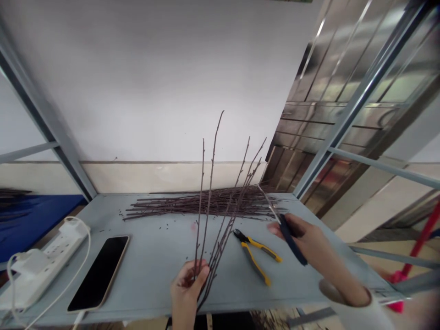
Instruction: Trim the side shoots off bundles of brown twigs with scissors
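Near the table's front edge, my left hand (pixel 189 282) is closed around the lower part of several thin brown twigs (pixel 225 229). They stand up and fan apart towards the wall, with small buds along them. My right hand (pixel 307 233), raised on the right, grips what look like scissors (pixel 290 240) by their dark blue handle. Their slim metal end points up and left, apart from the held twigs. Between my hands lie diagonal cutting pliers (pixel 256 250) with yellow and grey handles, spread open. A pile of twigs (pixel 172 205) lies along the back of the table.
A phone (pixel 99 272) and a white power strip (pixel 44 266) with a cable are on the left of the grey table (pixel 147 256). Metal posts (pixel 340 130) rise at both sides. A wall closes off the back. Small twig scraps dot the surface.
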The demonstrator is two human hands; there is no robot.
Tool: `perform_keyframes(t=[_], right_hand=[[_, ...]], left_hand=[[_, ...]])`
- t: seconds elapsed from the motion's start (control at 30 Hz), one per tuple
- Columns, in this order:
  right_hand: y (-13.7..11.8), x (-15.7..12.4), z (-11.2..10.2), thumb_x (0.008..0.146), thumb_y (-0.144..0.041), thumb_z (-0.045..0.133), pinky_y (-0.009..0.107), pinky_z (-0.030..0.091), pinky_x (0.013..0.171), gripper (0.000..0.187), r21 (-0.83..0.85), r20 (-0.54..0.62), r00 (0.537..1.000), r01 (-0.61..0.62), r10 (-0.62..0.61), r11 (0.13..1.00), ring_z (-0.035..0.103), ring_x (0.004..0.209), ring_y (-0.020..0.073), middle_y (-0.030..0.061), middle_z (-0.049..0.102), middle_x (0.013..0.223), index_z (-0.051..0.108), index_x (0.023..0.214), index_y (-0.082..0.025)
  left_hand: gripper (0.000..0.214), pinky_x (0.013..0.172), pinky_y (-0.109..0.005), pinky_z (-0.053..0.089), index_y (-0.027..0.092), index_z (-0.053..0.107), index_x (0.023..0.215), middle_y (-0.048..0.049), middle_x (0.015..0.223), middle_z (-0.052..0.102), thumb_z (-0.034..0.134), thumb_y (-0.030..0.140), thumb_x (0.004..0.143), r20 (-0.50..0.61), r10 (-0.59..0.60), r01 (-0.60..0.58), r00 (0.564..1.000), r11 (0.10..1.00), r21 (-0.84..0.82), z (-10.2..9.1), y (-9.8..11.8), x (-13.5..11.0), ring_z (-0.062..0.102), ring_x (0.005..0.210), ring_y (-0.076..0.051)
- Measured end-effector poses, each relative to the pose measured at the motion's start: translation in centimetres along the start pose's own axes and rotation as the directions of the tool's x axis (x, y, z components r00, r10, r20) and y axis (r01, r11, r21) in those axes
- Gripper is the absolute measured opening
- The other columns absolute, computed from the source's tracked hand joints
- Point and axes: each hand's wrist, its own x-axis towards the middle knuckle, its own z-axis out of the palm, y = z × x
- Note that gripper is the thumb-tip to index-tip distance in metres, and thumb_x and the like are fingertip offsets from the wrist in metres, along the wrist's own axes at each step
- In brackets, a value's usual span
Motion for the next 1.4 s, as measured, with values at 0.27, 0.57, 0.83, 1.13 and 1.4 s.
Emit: perform_keyframes(t=[0.27, 0.57, 0.83, 1.13, 1.4], right_hand=[[-2.3, -2.7, 9.8, 0.056, -0.046, 0.076, 0.032, 0.051, 0.067, 0.036, 0.608, 0.118, 0.985, -0.175, 0.129, 0.774, 0.065, 0.071, 0.0213, 0.0079, 0.071, 0.076, 0.054, 0.064, -0.02], [-4.8, -2.7, 12.7, 0.062, -0.038, 0.075, 0.027, 0.048, 0.064, 0.036, 0.815, 0.076, 0.972, -0.189, 0.222, 0.547, 0.062, 0.062, 0.0159, -0.0038, 0.056, 0.059, 0.044, 0.066, -0.021], [-5.0, -2.3, 12.4, 0.063, -0.03, 0.075, 0.027, 0.05, 0.066, 0.031, 0.877, 0.046, 0.972, -0.15, 0.23, 0.457, 0.067, 0.072, 0.0186, -0.0018, 0.064, 0.062, 0.046, 0.066, -0.02], [-6.2, -2.3, 12.3, 0.065, -0.026, 0.074, 0.027, 0.051, 0.067, 0.03, 0.894, -0.033, 0.97, -0.08, 0.242, 0.441, 0.067, 0.067, 0.016, -0.0051, 0.061, 0.06, 0.045, 0.066, -0.021], [-6.6, -2.3, 11.9, 0.063, -0.031, 0.075, 0.032, 0.054, 0.069, 0.033, 0.887, -0.015, 0.976, -0.087, 0.217, 0.453, 0.069, 0.074, 0.0216, -0.0017, 0.064, 0.062, 0.044, 0.064, -0.021]], left_hand=[[0.03, 0.058, -0.023, 0.053, 0.015, 0.07, 0.068, -0.005, 0.067, 0.073, 0.082, 0.034, 0.048, 0.092, -0.083, 0.09, 0.992, 0.993, -0.074, 1.1, 0.8, 0.5, 0.065, 0.062, -0.016], [0.025, 0.054, -0.019, 0.047, 0.015, 0.069, 0.074, -0.0004, 0.065, 0.069, 0.078, 0.032, 0.057, 0.129, -0.033, 0.041, 0.991, 0.997, -0.061, 1.2, 1.6, 1.0, 0.059, 0.058, -0.012], [0.028, 0.059, -0.02, 0.048, 0.015, 0.07, 0.077, 0.0006, 0.066, 0.068, 0.08, 0.031, 0.056, 0.108, -0.06, 0.076, 0.992, 0.985, -0.157, 1.8, 2.4, 1.0, 0.059, 0.059, -0.011], [0.036, 0.068, -0.024, 0.05, 0.015, 0.071, 0.086, -0.0061, 0.086, 0.072, 0.082, 0.028, 0.055, 0.229, -0.171, 0.224, 0.958, 0.947, -0.23, 1.0, 2.7, 0.8, 0.065, 0.073, -0.016], [0.029, 0.081, -0.027, 0.046, 0.015, 0.073, 0.084, -0.0081, 0.086, 0.073, 0.079, 0.027, 0.058, 0.459, -0.154, 0.238, 0.875, 0.962, -0.131, 0.4, 2.7, 0.3, 0.064, 0.085, -0.02]])
